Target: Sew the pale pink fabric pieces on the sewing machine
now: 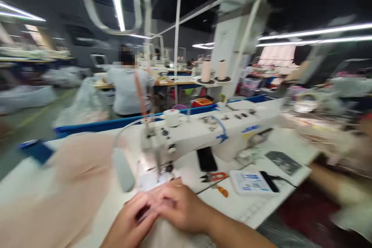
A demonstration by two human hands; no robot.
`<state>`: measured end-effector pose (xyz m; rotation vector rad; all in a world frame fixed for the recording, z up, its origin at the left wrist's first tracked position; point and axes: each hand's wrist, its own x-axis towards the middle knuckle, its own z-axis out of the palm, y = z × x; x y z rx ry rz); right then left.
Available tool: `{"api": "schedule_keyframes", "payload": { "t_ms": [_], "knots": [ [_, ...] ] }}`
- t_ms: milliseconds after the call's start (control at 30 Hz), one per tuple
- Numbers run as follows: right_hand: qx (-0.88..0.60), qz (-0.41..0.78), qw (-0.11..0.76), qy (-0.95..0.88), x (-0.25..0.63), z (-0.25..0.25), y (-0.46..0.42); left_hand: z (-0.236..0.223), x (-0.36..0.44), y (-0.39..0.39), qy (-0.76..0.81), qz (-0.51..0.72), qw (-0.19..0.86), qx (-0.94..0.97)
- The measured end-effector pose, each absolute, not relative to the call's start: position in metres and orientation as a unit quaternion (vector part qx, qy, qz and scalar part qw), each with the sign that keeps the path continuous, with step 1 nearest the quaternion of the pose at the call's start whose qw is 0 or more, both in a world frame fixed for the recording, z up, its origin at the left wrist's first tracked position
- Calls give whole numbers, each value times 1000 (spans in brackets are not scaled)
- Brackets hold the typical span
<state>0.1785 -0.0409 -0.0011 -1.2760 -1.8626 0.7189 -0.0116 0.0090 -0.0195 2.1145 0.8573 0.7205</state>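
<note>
A white sewing machine (203, 135) stands on the table, its lamp shining on the needle area. Just in front of the needle, my left hand (133, 217) and my right hand (183, 207) meet with fingers closed on a piece of pale pink fabric (171, 236). The fabric hangs down toward me below the hands. Where exactly the fingertips pinch is partly hidden and blurred. More pale pink fabric (84, 170) is spread on the table at the left, beside a grey oval plate (123, 170) on the machine.
Right of my hands lie orange-handled thread snips (216, 176), a small orange-handled tool (222, 191), a dark phone (207, 159) and a white control box (251, 182). Two thread cones (206, 71) stand behind the machine. A person (130, 89) sits ahead; another person's arm (334, 186) is at right.
</note>
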Motion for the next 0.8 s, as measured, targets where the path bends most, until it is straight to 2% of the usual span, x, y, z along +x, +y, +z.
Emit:
{"api": "schedule_keyframes", "payload": {
  "t_ms": [167,367,800],
  "knots": [
    [-467,346,389,-715,190,-17,-49,-9,-20,-4,407,266,450,749],
    [-515,336,374,-695,189,-25,-56,-12,-12,-12,411,291,506,700],
    [-521,349,403,-666,186,-24,-58,-12,-10,-15,382,351,498,695]
  ]
}}
